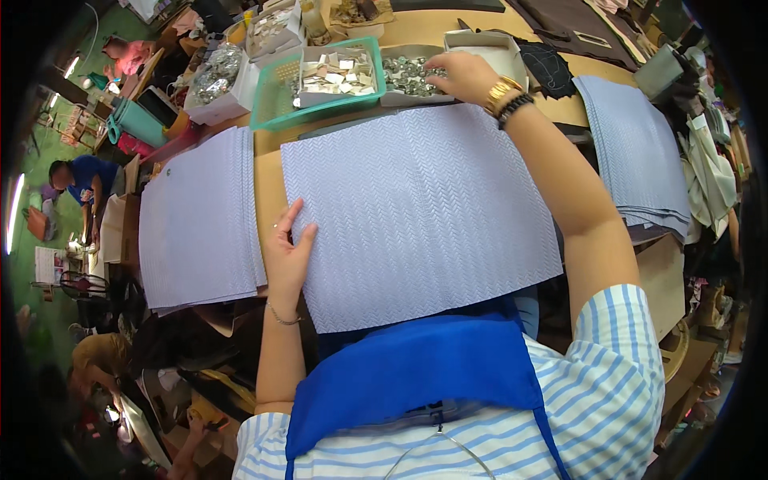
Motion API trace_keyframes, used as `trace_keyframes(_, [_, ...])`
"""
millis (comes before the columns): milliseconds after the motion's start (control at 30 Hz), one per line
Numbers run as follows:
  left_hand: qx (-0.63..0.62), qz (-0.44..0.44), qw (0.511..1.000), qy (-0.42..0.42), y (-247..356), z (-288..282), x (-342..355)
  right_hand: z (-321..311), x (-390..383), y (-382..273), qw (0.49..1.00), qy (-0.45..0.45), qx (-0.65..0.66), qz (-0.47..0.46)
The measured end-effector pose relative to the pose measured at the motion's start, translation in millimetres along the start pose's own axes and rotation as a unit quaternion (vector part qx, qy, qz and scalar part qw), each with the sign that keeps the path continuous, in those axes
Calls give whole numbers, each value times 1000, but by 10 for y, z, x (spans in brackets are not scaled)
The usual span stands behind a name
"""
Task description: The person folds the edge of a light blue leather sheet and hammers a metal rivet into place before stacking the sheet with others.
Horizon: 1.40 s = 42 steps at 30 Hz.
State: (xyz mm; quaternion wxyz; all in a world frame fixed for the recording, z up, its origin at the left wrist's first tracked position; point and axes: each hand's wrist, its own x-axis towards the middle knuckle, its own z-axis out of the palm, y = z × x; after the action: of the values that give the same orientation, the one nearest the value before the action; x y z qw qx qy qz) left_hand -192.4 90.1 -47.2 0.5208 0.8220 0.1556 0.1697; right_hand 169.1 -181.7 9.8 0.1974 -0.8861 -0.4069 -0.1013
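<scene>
A pale blue-lavender sheet (424, 216) with a woven zigzag texture lies in front of me, its near edge reaching my lap. My left hand (290, 254) rests at its left edge, thumb and forefinger stretched apart; the other fingers are mostly hidden. Beyond the sheet's far edge, my right hand (466, 78) reaches into a shallow box of small shiny metal pieces (406, 76). Its fingers curl down among the pieces, and whatever they pinch is too small to make out.
Stacks of similar sheets lie left (200, 224) and right (636, 152). A green plastic basket (272, 100) holds a box of small whitish pieces (340, 74). Left of it stands a white box of clear-bagged metal parts (218, 76). A person in blue (86, 180) works farther left.
</scene>
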Motion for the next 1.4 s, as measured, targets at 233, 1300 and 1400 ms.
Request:
trace_keyframes(233, [3,14,1000,-2,-66,-24,57,273,402,-119,965,-209,-79,139])
trace_keyframes(1300, [-236,-103,951,-171,770,1324,1169,314,-804,-733,891,135,428,-73])
trace_keyframes(1400, [-236,-75,957,-147,729,1321,1216,299,-823,-769,883,104,456,-42])
